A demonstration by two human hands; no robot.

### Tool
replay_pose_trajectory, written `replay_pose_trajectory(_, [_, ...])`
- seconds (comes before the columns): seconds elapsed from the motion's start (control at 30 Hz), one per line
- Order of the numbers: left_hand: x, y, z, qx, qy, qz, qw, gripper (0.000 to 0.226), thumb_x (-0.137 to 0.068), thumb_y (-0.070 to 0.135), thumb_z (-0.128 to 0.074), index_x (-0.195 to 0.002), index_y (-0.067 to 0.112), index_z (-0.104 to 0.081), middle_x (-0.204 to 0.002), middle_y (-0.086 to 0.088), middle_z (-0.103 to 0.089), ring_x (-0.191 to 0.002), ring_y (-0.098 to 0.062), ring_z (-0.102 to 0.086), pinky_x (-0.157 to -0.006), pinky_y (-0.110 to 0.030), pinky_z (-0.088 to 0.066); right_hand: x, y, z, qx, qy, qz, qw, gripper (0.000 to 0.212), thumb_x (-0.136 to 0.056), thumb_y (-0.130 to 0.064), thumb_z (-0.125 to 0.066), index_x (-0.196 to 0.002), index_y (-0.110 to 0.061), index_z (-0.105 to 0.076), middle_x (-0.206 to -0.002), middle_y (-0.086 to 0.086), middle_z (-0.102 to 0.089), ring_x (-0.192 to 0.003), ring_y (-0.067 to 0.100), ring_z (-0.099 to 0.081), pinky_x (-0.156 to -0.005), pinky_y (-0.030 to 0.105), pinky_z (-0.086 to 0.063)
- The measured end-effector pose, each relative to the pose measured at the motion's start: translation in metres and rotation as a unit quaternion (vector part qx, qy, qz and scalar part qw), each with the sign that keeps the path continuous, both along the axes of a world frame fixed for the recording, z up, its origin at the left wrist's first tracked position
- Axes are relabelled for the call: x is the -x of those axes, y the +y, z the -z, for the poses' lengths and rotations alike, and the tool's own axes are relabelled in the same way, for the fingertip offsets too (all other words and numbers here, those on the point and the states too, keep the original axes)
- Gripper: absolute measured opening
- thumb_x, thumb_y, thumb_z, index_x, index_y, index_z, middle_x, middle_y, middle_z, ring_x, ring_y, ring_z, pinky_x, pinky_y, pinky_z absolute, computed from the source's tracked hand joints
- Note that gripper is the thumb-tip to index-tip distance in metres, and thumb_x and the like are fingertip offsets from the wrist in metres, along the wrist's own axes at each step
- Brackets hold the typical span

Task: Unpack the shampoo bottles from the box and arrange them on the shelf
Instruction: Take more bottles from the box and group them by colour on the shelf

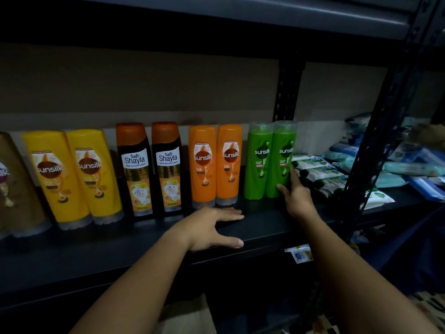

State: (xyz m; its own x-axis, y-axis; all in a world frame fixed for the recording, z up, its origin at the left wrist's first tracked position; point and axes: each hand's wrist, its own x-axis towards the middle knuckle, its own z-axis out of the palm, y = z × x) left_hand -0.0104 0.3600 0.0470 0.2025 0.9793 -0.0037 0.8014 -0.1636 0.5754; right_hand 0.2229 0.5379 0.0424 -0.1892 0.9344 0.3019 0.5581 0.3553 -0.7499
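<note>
Bottles stand in pairs on the shelf (260, 227). Right hand (297, 197) grips the last green bottle (283, 160), nudging it into line; left hand (212, 225) rests flat, fingers spread. Next probably: release, fetch more from the box.

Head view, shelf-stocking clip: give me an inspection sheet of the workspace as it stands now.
Surface: dark shelf, bare front strip.
Job's things: upright row of paired bottles: yellow bottles, black bottles, orange bottles, green bottles; a brown bottle at the left edge.
Clutter: wipe packs piled right of the green pair.
Hands: left hand flat on the shelf; right hand holds the rightmost green bottle.
Cables: nothing seen.
Surroundings: metal upright; cardboard below.
</note>
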Motion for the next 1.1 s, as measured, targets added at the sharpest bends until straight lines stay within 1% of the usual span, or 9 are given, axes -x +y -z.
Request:
replay_pose_trajectory(0.17, [0.001,0.000,0.001,0.000,-0.001,-0.001,1.000,0.078,-0.076,0.068,-0.076,-0.146,0.049,-0.047,-0.156,0.032,-0.035,-0.145,0.011,-0.026,-0.125,-0.032,-0.021,0.002,0.001,0.001,0.003,-0.004,0.011,1.000,0.068,-0.103,-0.029,-0.056,-0.160,-0.035,-0.019,-0.134,0.024,-0.058,-0.115,0.041,-0.060,-0.098,0.045,-0.048])
replay_pose_trajectory(0.27, [0.001,0.001,0.002,0.002,-0.003,-0.001,1.000,0.079,-0.075,0.071,-0.075,-0.146,0.051,-0.046,-0.156,0.033,-0.035,-0.145,0.010,-0.026,-0.125,-0.034,-0.022,0.003,0.000,0.001,0.003,-0.007,0.017,1.000,0.069,-0.102,-0.030,-0.057,-0.160,-0.032,-0.020,-0.131,0.026,-0.059,-0.113,0.042,-0.060,-0.096,0.045,-0.049])
replay_pose_trajectory(0.4, [0.001,0.001,0.002,0.000,-0.003,0.000,1.000,0.078,-0.076,0.069,-0.075,-0.147,0.050,-0.046,-0.156,0.033,-0.034,-0.145,0.010,-0.026,-0.125,-0.034,-0.022,0.003,-0.002,0.001,0.000,-0.013,0.019,1.000,0.069,-0.103,-0.029,-0.057,-0.161,-0.029,-0.020,-0.130,0.028,-0.059,-0.113,0.044,-0.060,-0.094,0.044,-0.048])
replay_pose_trajectory(0.57, [0.002,0.002,0.003,0.000,-0.009,-0.002,1.000,0.078,-0.075,0.070,-0.076,-0.145,0.052,-0.047,-0.155,0.034,-0.035,-0.145,0.011,-0.027,-0.125,-0.035,-0.023,0.003,-0.005,-0.002,0.015,-0.010,0.015,1.000,0.069,-0.103,-0.028,-0.056,-0.161,-0.030,-0.017,-0.134,0.026,-0.057,-0.116,0.043,-0.059,-0.097,0.044,-0.047])
replay_pose_trajectory(0.77, [0.001,0.001,0.003,-0.007,-0.009,0.002,1.000,0.078,-0.076,0.067,-0.076,-0.147,0.049,-0.047,-0.156,0.032,-0.035,-0.145,0.011,-0.026,-0.125,-0.033,-0.022,0.004,-0.008,-0.005,0.017,-0.024,0.018,0.999,0.072,-0.103,-0.026,-0.057,-0.161,-0.028,-0.015,-0.134,0.027,-0.057,-0.117,0.044,-0.058,-0.098,0.045,-0.047])
replay_pose_trajectory(0.9, [0.001,0.000,0.002,-0.010,-0.004,0.002,1.000,0.078,-0.077,0.068,-0.076,-0.146,0.050,-0.046,-0.156,0.033,-0.034,-0.145,0.010,-0.026,-0.124,-0.031,-0.022,0.005,-0.014,-0.007,0.026,-0.034,0.021,0.999,0.080,-0.101,-0.028,-0.060,-0.162,-0.027,-0.009,-0.137,0.025,-0.056,-0.119,0.042,-0.058,-0.100,0.047,-0.047])
replay_pose_trajectory(0.97, [0.000,0.000,0.001,-0.014,-0.004,0.002,1.000,0.077,-0.077,0.067,-0.076,-0.147,0.050,-0.046,-0.156,0.033,-0.034,-0.145,0.011,-0.025,-0.123,-0.028,-0.021,0.008,-0.022,-0.007,0.015,-0.069,0.038,0.997,0.086,-0.099,-0.033,-0.062,-0.162,-0.022,-0.005,-0.134,0.024,-0.057,-0.117,0.041,-0.059,-0.098,0.048,-0.049])
replay_pose_trajectory(1.03, [0.000,-0.001,0.000,-0.016,-0.002,0.005,1.000,0.076,-0.079,0.065,-0.075,-0.147,0.049,-0.046,-0.156,0.032,-0.034,-0.145,0.011,-0.025,-0.122,-0.027,-0.020,0.009,-0.032,-0.004,-0.020,-0.159,0.075,0.984,0.087,-0.099,-0.038,-0.061,-0.161,-0.013,-0.007,-0.130,0.023,-0.060,-0.115,0.041,-0.060,-0.097,0.048,-0.049])
replay_pose_trajectory(1.1, [-0.001,-0.001,0.000,-0.020,0.006,0.009,1.000,0.076,-0.080,0.065,-0.074,-0.148,0.048,-0.045,-0.158,0.031,-0.033,-0.146,0.010,-0.024,-0.122,-0.027,-0.020,0.010,-0.044,0.002,-0.045,-0.235,0.104,0.965,0.076,-0.097,-0.045,-0.059,-0.155,-0.009,-0.023,-0.128,0.019,-0.061,-0.118,0.038,-0.058,-0.102,0.047,-0.044])
